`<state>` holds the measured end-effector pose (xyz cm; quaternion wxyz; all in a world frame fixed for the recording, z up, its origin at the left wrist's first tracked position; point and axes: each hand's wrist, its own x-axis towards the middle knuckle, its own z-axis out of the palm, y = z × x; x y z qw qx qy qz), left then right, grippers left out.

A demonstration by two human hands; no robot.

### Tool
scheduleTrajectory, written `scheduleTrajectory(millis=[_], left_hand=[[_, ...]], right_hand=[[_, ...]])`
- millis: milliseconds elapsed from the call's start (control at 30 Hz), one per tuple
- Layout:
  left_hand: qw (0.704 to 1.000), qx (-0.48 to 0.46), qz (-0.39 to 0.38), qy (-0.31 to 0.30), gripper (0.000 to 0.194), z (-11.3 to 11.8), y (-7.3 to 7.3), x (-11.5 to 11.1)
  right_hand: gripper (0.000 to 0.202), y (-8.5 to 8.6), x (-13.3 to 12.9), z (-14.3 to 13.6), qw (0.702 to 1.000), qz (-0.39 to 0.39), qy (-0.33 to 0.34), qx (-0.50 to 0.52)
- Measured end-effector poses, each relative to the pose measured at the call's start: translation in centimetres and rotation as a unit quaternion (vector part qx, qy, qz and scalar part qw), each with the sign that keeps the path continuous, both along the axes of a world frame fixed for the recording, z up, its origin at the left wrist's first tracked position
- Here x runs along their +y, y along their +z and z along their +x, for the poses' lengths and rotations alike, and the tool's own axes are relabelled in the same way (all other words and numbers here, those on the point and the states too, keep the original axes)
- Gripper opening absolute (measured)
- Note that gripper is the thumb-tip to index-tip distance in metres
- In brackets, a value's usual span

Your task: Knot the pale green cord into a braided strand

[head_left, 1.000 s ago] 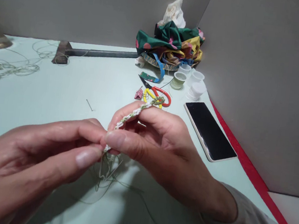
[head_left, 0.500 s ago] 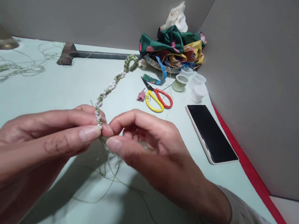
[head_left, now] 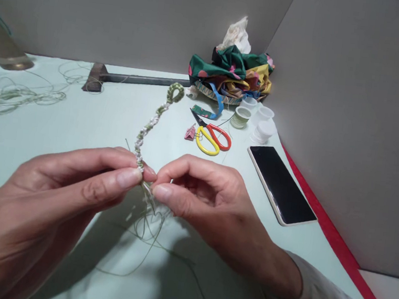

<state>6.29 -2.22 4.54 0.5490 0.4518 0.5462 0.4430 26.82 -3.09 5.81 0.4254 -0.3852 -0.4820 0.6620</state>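
A knotted green-and-white cord bracelet (head_left: 151,124) rises from between my hands, its looped end at the top. My left hand (head_left: 83,184) pinches the lower end of the knotting between thumb and index finger. Close beside it, my right hand (head_left: 208,198) has thumb and index finger pressed together on the cord strands just below the knots. Loose green strands (head_left: 154,245) hang from there and trail over the table. What lies inside the right hand's curled fingers is partly hidden.
Red-and-yellow-handled scissors (head_left: 208,138), a pink binder clip (head_left: 190,132), thread spools (head_left: 241,118) and a phone (head_left: 282,185) lie on the right. Behind are a hammer (head_left: 142,80) and a basket of bunched fabric (head_left: 235,72). Tangled cord (head_left: 17,102) lies on the left.
The view has shifted slightly, so everything sits a little lower. My right thumb and index finger have come together on the strands. The left hand keeps its pinch on the bracelet.
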Motion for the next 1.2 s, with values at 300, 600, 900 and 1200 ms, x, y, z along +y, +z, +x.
scheduleTrajectory(millis=[300, 600, 900, 1200], left_hand=[[0.999, 0.040, -0.003, -0.018, 0.028, 0.5, 0.5, -0.2], [0.995, 0.041, -0.021, -0.085, 0.032, 0.9, 0.5, 0.7], [0.993, 0.040, -0.026, -0.107, 0.032, 0.6, -0.7, 0.0], [0.980, 0.087, 0.111, -0.138, 0.032, 0.9, -0.2, 0.3]], right_hand=[[0.013, -0.7, -0.6, 0.1, 0.999, 0.011, -0.028, -0.023], [0.014, -0.5, -0.5, 0.4, 0.993, 0.071, 0.030, -0.086], [0.029, -1.4, -1.2, -0.4, 0.966, 0.200, 0.036, -0.162], [0.012, -1.3, 0.2, 0.5, 0.967, 0.197, -0.029, -0.161]])
